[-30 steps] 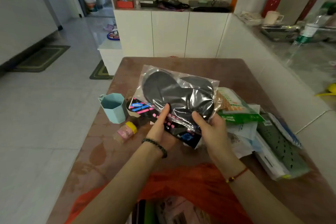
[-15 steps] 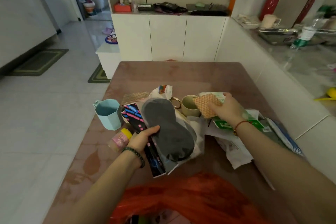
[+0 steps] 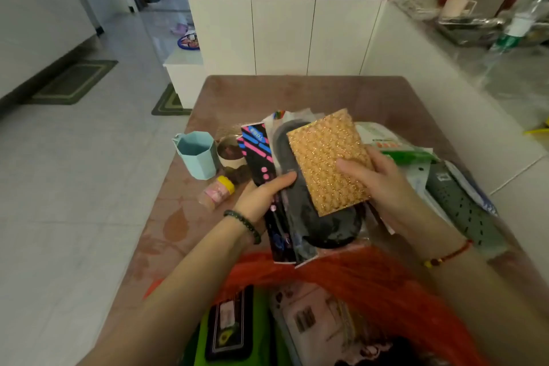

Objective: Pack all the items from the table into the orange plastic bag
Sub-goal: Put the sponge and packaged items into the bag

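My left hand (image 3: pixel 264 193) grips a black box with pink and blue stripes (image 3: pixel 258 154) together with a clear packet of black pads (image 3: pixel 315 217). My right hand (image 3: pixel 377 184) holds a gold glittery sponge pad (image 3: pixel 326 157) pressed on top of that packet. The stack hangs just above the open orange plastic bag (image 3: pixel 356 273) at the near table edge. Inside the bag lie a black case on something green and a pale printed packet.
On the brown table (image 3: pixel 297 92) stand a light blue cup (image 3: pixel 197 154), a beige mug (image 3: pixel 228 151) and a small yellow-capped bottle (image 3: pixel 217 192). At the right lie a green-white packet (image 3: pixel 389 142) and grey perforated shoes (image 3: pixel 457 202). White cabinets stand beyond; a counter runs along the right.
My right hand picked up the gold pad from the table's right side and brought it onto the packet in my left hand. The stack now sits nearer the bag.
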`<state>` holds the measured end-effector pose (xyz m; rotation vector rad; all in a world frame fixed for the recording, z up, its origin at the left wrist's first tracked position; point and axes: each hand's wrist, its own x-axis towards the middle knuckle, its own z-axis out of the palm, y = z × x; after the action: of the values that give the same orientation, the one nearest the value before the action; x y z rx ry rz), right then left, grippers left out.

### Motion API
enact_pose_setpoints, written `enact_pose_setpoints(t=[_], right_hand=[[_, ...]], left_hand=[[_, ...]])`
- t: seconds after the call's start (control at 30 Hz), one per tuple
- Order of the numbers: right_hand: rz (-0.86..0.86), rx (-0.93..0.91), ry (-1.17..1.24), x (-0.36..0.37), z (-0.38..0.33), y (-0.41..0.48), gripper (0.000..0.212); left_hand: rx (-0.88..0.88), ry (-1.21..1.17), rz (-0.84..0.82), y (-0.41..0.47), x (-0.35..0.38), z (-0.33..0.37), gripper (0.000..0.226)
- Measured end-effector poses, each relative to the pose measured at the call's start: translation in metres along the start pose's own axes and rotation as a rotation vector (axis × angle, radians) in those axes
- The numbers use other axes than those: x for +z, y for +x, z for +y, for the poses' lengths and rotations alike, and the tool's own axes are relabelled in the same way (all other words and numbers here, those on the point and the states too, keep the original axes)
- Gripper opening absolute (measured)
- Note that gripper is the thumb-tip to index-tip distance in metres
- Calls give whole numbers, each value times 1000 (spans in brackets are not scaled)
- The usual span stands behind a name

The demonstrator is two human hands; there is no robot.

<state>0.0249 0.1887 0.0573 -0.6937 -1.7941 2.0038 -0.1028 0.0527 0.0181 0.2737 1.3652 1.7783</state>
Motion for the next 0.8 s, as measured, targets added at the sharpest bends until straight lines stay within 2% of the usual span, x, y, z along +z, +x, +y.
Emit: enact_pose_setpoints(t=[0.07, 0.17, 0.27, 0.3, 0.4, 0.43, 0.47, 0.53, 0.6, 0.67, 0.73, 0.8], right_hand=[[55, 53, 25, 13, 8, -20, 49], [52, 129, 136, 17, 12, -47, 68], [90, 78, 153, 11, 16, -77, 52], [111, 73, 206, 7, 19, -89, 48], [45, 135, 270, -10, 33, -130, 51], [-5, 196, 217, -12, 39, -144, 55], [-62, 274, 145, -11, 47, -158, 60], [-149, 439, -2, -3, 65, -178, 64], [-122, 532, -88, 11, 81, -187, 62], [-15, 504, -88, 24, 95, -183, 56], [87, 440, -86, 38, 100, -171, 50], [90, 381, -183, 49, 103, -160, 47]], left_hand=[[26, 81, -59, -15, 6, 0, 6], [76, 261, -75, -40, -1, -10, 25], [26, 344, -157, -61, -11, -19, 48], [68, 488, -150, -68, -18, -20, 49], [350, 1441, -213, -79, -53, -32, 55], [359, 1683, -237, -83, -63, -35, 57], [304, 1824, -228, -85, -71, -36, 53], [250, 1766, -115, -87, -75, -35, 35], [249, 1512, 13, -88, -71, -30, 29], [291, 1244, 105, -86, -64, -26, 27], [309, 1053, 119, -85, -56, -23, 26], [324, 929, 111, -85, -51, -19, 21]])
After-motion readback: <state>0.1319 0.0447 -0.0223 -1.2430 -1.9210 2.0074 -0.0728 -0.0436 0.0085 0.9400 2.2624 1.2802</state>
